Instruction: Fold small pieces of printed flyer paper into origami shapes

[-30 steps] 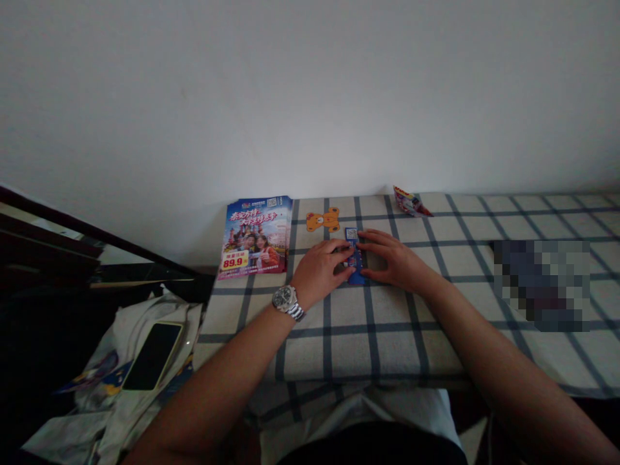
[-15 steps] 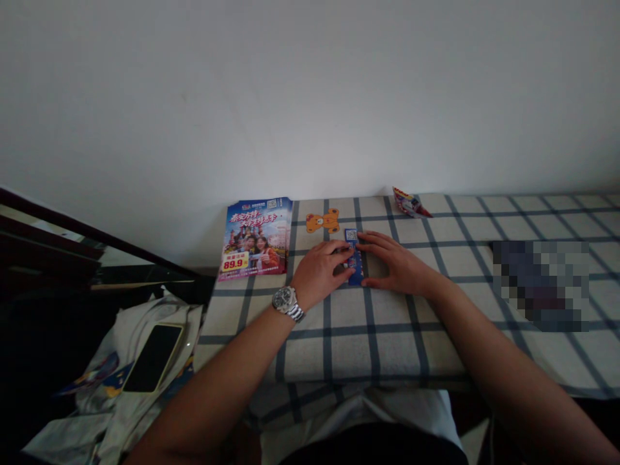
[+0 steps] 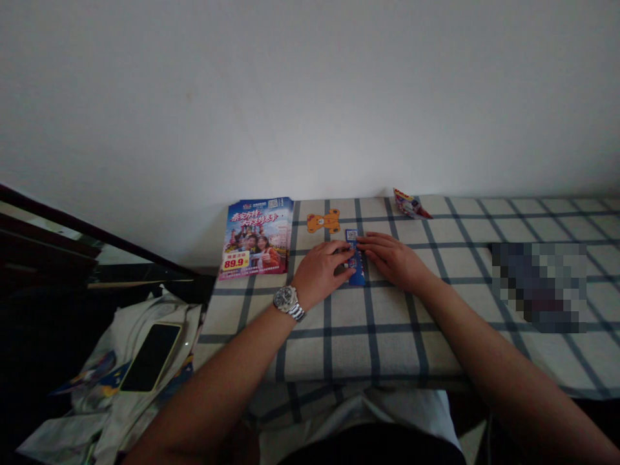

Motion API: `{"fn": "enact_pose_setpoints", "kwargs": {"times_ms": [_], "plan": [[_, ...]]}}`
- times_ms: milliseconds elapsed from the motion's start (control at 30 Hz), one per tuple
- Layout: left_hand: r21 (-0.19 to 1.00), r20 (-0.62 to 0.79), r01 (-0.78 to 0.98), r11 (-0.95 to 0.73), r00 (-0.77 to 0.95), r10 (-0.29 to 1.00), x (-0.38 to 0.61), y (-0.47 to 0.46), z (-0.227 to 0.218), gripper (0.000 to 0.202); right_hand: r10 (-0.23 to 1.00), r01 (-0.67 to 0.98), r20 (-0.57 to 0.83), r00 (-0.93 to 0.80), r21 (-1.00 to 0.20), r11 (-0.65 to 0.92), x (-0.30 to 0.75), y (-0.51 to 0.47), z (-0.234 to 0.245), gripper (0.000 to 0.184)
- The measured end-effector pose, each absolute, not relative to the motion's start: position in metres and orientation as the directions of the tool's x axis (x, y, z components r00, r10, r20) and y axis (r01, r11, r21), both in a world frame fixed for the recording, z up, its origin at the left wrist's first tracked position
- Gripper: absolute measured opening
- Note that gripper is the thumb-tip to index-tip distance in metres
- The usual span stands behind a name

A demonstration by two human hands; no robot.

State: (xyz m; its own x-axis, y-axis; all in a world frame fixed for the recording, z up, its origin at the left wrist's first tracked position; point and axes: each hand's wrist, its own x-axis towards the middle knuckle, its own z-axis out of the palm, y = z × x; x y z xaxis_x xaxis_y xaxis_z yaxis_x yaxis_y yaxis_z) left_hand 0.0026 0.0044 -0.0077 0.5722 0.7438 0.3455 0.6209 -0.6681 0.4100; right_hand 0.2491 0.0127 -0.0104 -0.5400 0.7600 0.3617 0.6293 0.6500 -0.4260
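A narrow folded strip of blue printed paper (image 3: 357, 276), with a QR code at its far end, lies on the checked cloth between my hands. My left hand (image 3: 320, 271), a metal watch on its wrist, rests at the strip's left side; its thumb and fingers are apart, with the tips on the paper. From the right, my right hand (image 3: 391, 259) lies fairly flat, fingers stretched out and tips at the strip's right edge. Its thumb is mostly hidden. Just beyond the strip is an orange bear-shaped cutout (image 3: 323, 221).
A stack of printed flyers (image 3: 256, 239) sits at the table's left end. Near the wall stands a small folded paper piece (image 3: 411, 204). A blurred-out object (image 3: 537, 287) lies on the right. Left of the table, a phone (image 3: 151, 357) rests on white bags (image 3: 116, 413).
My right thumb has drawn in from the strip's near end toward the fingers, and the right hand has turned flatter. My left hand stays almost still on the strip.
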Motion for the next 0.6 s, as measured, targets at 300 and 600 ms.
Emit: {"fn": "enact_pose_setpoints", "kwargs": {"times_ms": [300,600], "plan": [[0.386,0.358,0.618,-0.685,0.584,0.729,0.0018,0.0037,-0.0026,0.037,0.745,0.636,0.369,-0.555,-0.39,0.666,0.2493,0.0112,-0.007,0.034],[0.346,0.374,0.635,-0.69,0.581,0.723,-0.0006,0.0014,0.0005,0.023,0.741,0.634,0.368,-0.562,-0.385,0.671,0.2505,0.0106,-0.0081,0.032]]}}
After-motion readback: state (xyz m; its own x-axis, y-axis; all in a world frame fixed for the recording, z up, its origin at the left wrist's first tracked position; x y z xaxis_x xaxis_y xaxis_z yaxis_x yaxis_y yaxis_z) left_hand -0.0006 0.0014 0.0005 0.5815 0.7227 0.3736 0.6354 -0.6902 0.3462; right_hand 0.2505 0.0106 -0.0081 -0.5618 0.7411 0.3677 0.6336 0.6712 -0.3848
